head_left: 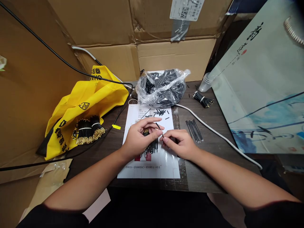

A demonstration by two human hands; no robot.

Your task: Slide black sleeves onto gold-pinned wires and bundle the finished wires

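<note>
Tan corrugated cardboard boxes (173, 60) stack up like a wall ahead of the person's right hand (180, 144), and a brown cardboard panel (28, 95) stands beyond the left hand (140, 139). A pale paper gift bag with blue brushwork and black calligraphy (263, 95) leans far right of the right hand, behind a dark wood-grain tabletop (204, 177).

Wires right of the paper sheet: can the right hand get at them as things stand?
Probably yes: the right hand sits just left of the wires, with nothing visible between them. The white cable lies beyond them.
</note>
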